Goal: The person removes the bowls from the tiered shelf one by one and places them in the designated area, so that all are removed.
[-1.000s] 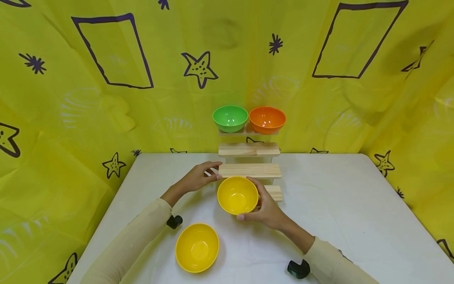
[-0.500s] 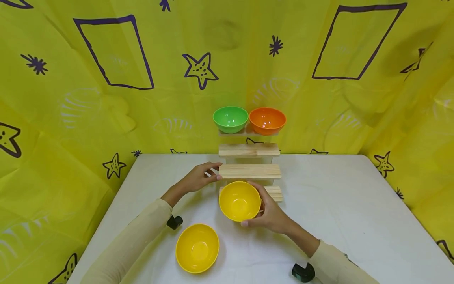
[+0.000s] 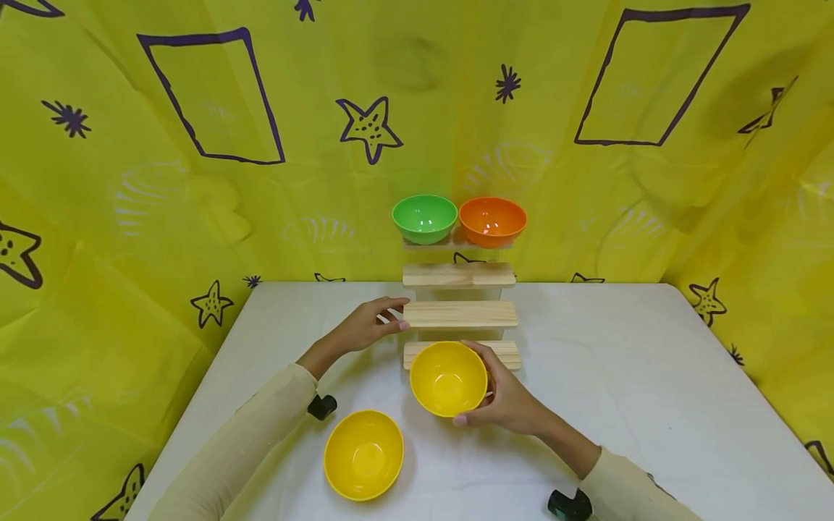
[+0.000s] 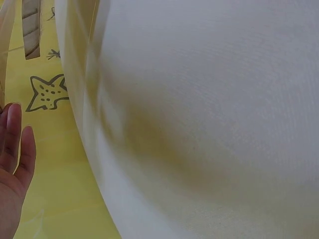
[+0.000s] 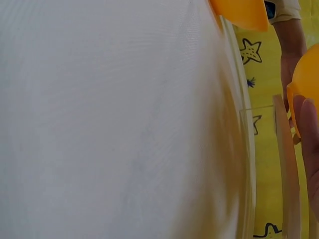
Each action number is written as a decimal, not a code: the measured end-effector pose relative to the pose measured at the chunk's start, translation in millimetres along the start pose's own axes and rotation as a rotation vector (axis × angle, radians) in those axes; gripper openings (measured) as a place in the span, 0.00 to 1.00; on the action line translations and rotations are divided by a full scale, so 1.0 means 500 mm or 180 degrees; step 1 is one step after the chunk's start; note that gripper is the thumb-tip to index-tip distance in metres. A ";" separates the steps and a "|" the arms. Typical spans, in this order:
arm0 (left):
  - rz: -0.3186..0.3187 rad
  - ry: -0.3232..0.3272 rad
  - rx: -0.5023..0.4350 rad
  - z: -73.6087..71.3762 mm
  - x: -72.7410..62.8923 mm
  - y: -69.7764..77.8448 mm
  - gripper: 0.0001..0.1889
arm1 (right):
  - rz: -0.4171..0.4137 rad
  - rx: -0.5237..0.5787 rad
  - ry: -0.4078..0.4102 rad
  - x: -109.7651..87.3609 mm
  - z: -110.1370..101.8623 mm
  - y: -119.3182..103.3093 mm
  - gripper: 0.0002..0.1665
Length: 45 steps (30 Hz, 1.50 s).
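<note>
My right hand [image 3: 504, 398] grips a yellow bowl [image 3: 448, 380] by its right side, thumb at the near rim. The bowl hangs in front of the lowest step of a stepped wooden rack [image 3: 460, 314], open side up; the right wrist view also shows this yellow bowl [image 5: 307, 74] at its right edge. At the rack's left side, my left hand [image 3: 366, 325] holds the end of a middle step between thumb and fingers. A second yellow bowl [image 3: 363, 456] sits on the table nearer me. On the top step are a green bowl [image 3: 425, 219] and an orange bowl [image 3: 492, 221].
The white-covered table [image 3: 606, 362] spreads to both sides of the rack. A yellow patterned curtain [image 3: 313, 195] closes off the back and both sides. Dark wrist devices stick out under both sleeves.
My right hand has drawn the yellow bowl toward me and slightly right, lower in front of the rack, uncovering more of the lowest step. The left hand stays on the rack.
</note>
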<state>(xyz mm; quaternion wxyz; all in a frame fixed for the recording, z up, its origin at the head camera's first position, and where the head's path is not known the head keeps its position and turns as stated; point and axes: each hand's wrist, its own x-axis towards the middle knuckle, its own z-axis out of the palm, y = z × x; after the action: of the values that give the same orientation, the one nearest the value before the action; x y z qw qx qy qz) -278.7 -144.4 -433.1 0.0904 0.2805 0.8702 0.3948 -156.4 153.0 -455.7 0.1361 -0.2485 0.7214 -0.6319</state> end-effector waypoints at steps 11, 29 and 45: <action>-0.0011 0.0007 -0.0020 0.001 -0.003 0.008 0.30 | 0.0002 0.0045 -0.0145 -0.017 -0.003 0.011 0.60; 0.0016 0.0007 -0.0021 0.000 -0.006 0.008 0.30 | 0.0089 0.0004 -0.0476 -0.044 0.000 0.015 0.61; -0.0017 0.0013 -0.0058 0.001 -0.004 0.004 0.30 | 0.0110 0.0044 -0.0805 -0.064 0.008 0.026 0.60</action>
<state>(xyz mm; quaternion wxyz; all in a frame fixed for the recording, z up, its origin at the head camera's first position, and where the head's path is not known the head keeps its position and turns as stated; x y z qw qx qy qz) -276.0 -144.5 -432.1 0.0922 0.2766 0.8675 0.4030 -130.1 167.6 -472.9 0.2385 -0.3127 0.6983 -0.5981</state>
